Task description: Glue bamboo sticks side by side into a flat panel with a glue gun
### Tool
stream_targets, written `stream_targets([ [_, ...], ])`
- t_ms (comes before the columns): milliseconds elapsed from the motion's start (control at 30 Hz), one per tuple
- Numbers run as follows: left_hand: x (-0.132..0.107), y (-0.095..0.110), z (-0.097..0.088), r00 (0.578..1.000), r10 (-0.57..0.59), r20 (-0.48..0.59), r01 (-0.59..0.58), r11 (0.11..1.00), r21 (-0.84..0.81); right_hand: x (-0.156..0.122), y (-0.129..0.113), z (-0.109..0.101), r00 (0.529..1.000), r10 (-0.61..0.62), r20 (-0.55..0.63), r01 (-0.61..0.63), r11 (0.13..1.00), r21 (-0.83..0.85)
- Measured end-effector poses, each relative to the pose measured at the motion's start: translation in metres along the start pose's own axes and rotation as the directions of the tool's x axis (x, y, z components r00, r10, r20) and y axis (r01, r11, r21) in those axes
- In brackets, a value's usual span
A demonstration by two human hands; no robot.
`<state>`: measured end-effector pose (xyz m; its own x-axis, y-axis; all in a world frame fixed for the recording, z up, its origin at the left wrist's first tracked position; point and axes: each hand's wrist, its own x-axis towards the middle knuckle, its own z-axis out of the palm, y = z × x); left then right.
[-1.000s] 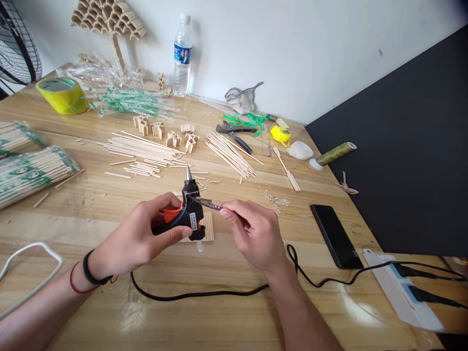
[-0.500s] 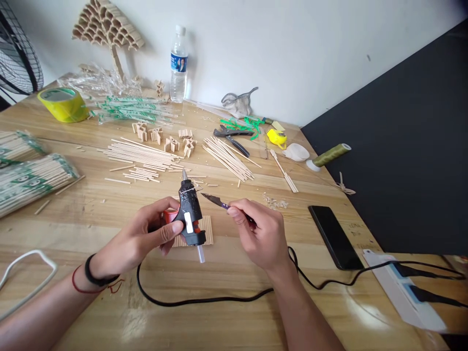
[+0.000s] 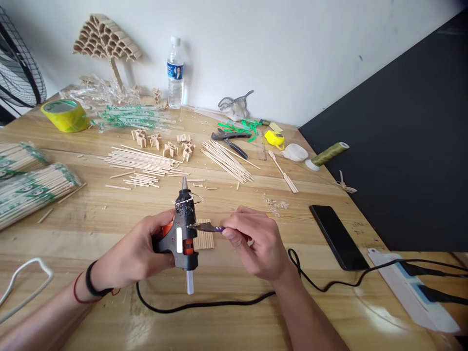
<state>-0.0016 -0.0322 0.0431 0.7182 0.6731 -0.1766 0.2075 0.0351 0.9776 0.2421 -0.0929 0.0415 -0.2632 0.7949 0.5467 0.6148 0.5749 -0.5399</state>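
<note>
Above a wooden tabletop (image 3: 219, 329), a glue gun (image 3: 185, 214), nozzle (image 3: 185, 184) pointing away, is gripped by the left hand (image 3: 142, 248); a knife (image 3: 206, 227), pinched in the right hand (image 3: 258, 243), is held crosswise at its right side.

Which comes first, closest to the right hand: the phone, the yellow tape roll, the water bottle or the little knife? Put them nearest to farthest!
From the right hand, in the head view:
1. Little knife: held in it.
2. Phone: off to the right.
3. Water bottle: standing at the back.
4. Yellow tape roll: far over on the left.
</note>
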Motion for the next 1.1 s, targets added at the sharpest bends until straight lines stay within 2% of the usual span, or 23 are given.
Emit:
stream_targets([
  [100,0.001,-0.001,0.000,1.000,0.030,0.001,-0.030,0.999,0.013,0.000,-0.001,0.001,1.000,0.000,0.007,0.000,1.000,-0.014],
  [233,-0.002,-0.002,0.002,0.993,0.110,-0.039,-0.103,0.983,0.150,0.000,0.000,0.002,1.000,0.005,0.012,-0.005,1.000,-0.013],
  [500,-0.004,-0.013,0.005,0.990,0.097,-0.100,-0.069,0.966,0.249,-0.001,0.000,0.007,1.000,-0.002,-0.006,0.003,1.000,0.029],
  [800,-0.003,-0.009,0.006,0.981,0.195,-0.021,-0.181,0.940,0.288,0.002,-0.001,0.004,0.999,0.029,-0.029,-0.027,0.997,0.070],
  [1100,-0.004,-0.020,0.001,0.984,0.168,-0.063,-0.138,0.931,0.337,-0.001,-0.001,0.008,0.992,0.058,-0.111,-0.062,0.997,-0.036],
])
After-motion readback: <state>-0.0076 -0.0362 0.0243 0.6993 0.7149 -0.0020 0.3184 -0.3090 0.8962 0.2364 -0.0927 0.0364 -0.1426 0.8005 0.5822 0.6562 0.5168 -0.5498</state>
